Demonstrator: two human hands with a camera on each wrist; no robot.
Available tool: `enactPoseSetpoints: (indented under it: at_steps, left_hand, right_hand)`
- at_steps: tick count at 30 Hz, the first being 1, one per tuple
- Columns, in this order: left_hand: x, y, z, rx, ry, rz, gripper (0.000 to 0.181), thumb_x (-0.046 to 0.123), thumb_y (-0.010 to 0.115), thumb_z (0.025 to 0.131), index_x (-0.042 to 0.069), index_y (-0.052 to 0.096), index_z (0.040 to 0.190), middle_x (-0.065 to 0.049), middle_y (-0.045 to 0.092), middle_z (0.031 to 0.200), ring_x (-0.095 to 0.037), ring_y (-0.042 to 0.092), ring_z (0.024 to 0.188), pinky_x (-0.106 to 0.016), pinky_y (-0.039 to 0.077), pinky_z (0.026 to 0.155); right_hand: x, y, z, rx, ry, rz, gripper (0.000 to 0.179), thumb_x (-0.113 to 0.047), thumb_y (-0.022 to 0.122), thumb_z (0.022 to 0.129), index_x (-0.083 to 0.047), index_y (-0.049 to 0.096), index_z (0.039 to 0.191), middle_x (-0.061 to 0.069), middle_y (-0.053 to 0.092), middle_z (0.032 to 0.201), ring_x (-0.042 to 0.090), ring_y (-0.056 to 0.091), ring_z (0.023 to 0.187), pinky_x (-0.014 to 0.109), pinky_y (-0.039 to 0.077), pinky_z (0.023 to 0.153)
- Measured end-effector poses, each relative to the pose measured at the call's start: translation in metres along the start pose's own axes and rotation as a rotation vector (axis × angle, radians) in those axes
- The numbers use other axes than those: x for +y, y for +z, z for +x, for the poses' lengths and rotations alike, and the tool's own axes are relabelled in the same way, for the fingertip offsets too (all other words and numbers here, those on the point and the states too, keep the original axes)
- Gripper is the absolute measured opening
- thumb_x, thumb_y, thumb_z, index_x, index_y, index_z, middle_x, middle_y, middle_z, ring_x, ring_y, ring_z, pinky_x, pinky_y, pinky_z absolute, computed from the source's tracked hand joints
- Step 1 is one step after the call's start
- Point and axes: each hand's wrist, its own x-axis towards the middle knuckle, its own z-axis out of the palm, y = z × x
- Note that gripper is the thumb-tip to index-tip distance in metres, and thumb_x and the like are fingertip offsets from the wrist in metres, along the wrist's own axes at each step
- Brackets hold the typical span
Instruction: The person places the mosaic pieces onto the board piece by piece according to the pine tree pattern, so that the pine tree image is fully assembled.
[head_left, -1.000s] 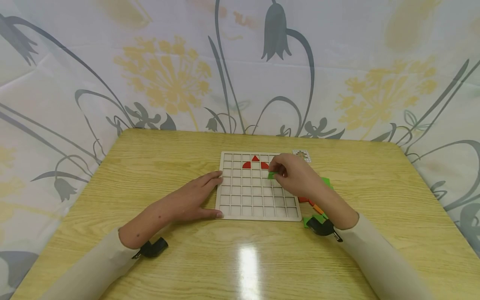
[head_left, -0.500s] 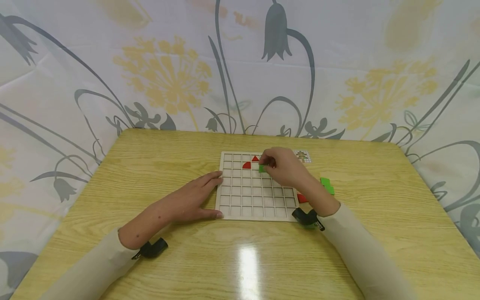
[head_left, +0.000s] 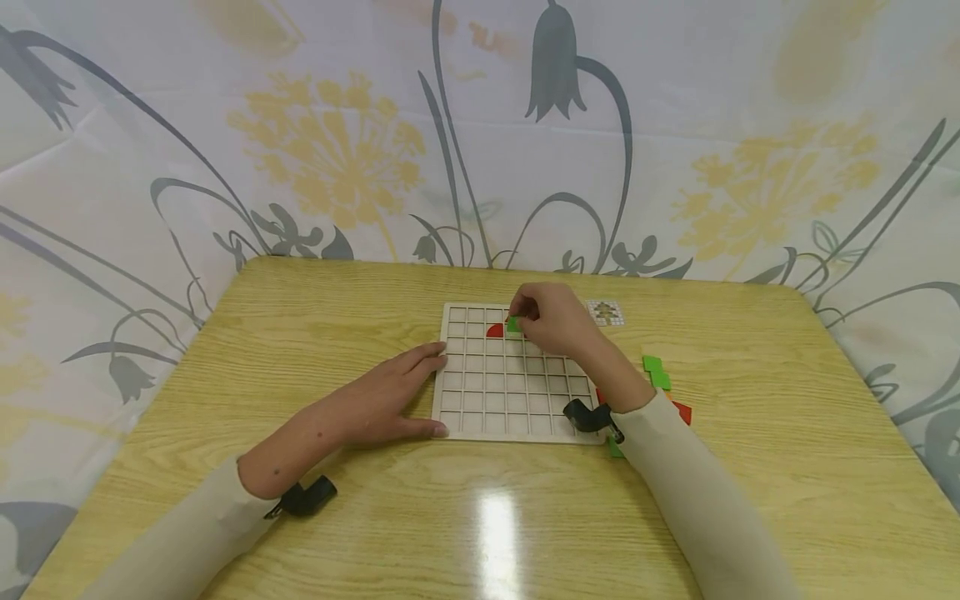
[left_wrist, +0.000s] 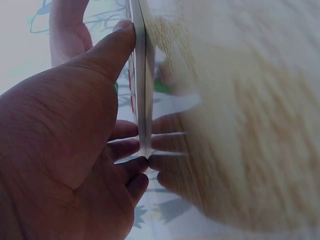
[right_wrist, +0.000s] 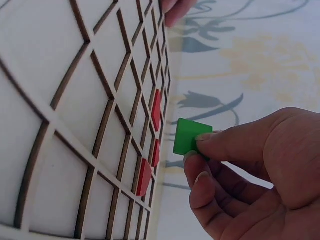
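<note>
A pale wooden grid board (head_left: 495,379) lies on the table. My left hand (head_left: 375,404) rests at its left edge, thumb near the front corner and fingers further back; the left wrist view shows the fingertips against the board's edge (left_wrist: 142,75). My right hand (head_left: 553,319) pinches a green square tile (right_wrist: 187,136) between thumb and fingers, held off the board near the red pieces. The right wrist view shows three red pieces in cells: one rounded piece (right_wrist: 156,111), a small piece (right_wrist: 156,151) and another rounded piece (right_wrist: 144,177). My right hand partly hides them in the head view.
A small printed pattern card (head_left: 605,312) lies behind the board's right corner. Green tiles (head_left: 656,372), a red piece (head_left: 682,412) and another green piece (head_left: 616,447) lie right of the board, partly under my right forearm. A floral curtain (head_left: 480,125) stands behind the table.
My right hand has moved left and toward the back of the board with the green tile, from right of the red pieces to between them. The left hand has stayed put.
</note>
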Motion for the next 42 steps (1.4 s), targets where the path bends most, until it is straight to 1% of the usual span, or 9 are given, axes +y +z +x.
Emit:
enactPoseSetpoints:
  at_steps: [7, 17, 25, 36, 42]
  left_hand:
    - [0.000, 0.000, 0.001, -0.006, -0.002, 0.003, 0.101, 0.061, 0.072, 0.096, 0.003, 0.029, 0.167, -0.012, 0.018, 0.176, -0.034, 0.027, 0.160, -0.054, 0.032, 0.126]
    - [-0.001, 0.001, 0.001, -0.005, 0.003, 0.007, 0.101, 0.061, 0.072, 0.096, 0.003, 0.029, 0.167, -0.012, 0.018, 0.176, -0.034, 0.027, 0.159, -0.054, 0.032, 0.126]
    - [-0.001, 0.000, 0.001, -0.004, 0.007, 0.007, 0.101, 0.060, 0.073, 0.096, 0.002, 0.030, 0.166, -0.013, 0.018, 0.176, -0.035, 0.027, 0.159, -0.054, 0.032, 0.126]
    - [-0.001, 0.000, 0.002, -0.007, 0.005, 0.010, 0.101, 0.060, 0.073, 0.096, 0.002, 0.029, 0.166, -0.013, 0.018, 0.176, -0.035, 0.026, 0.160, -0.055, 0.031, 0.126]
    - [-0.001, 0.001, 0.003, -0.004, -0.001, 0.009, 0.100, 0.060, 0.073, 0.096, 0.003, 0.030, 0.166, -0.012, 0.018, 0.176, -0.035, 0.028, 0.159, -0.054, 0.032, 0.126]
  right_hand:
    - [0.006, 0.003, 0.006, -0.007, 0.017, -0.013, 0.011, 0.000, 0.065, 0.100, -0.004, 0.074, 0.105, 0.010, 0.072, 0.098, 0.025, 0.067, 0.090, 0.043, 0.055, 0.081]
    - [0.018, 0.011, 0.010, 0.000, -0.009, -0.017, 0.010, 0.000, 0.067, 0.099, -0.004, 0.075, 0.103, 0.010, 0.071, 0.096, 0.025, 0.065, 0.087, 0.042, 0.054, 0.079]
    - [0.021, 0.014, 0.012, 0.000, -0.015, -0.033, 0.010, -0.002, 0.068, 0.099, -0.003, 0.076, 0.103, 0.013, 0.069, 0.103, 0.028, 0.063, 0.090, 0.043, 0.054, 0.081]
    - [0.024, 0.016, 0.012, -0.005, -0.025, -0.052, 0.009, -0.004, 0.070, 0.100, -0.004, 0.078, 0.103, 0.012, 0.071, 0.101, 0.028, 0.065, 0.090, 0.044, 0.055, 0.081]
    - [0.025, 0.015, 0.010, -0.017, -0.019, -0.042, 0.009, -0.005, 0.070, 0.100, -0.004, 0.078, 0.104, 0.011, 0.072, 0.102, 0.027, 0.066, 0.091, 0.044, 0.055, 0.082]
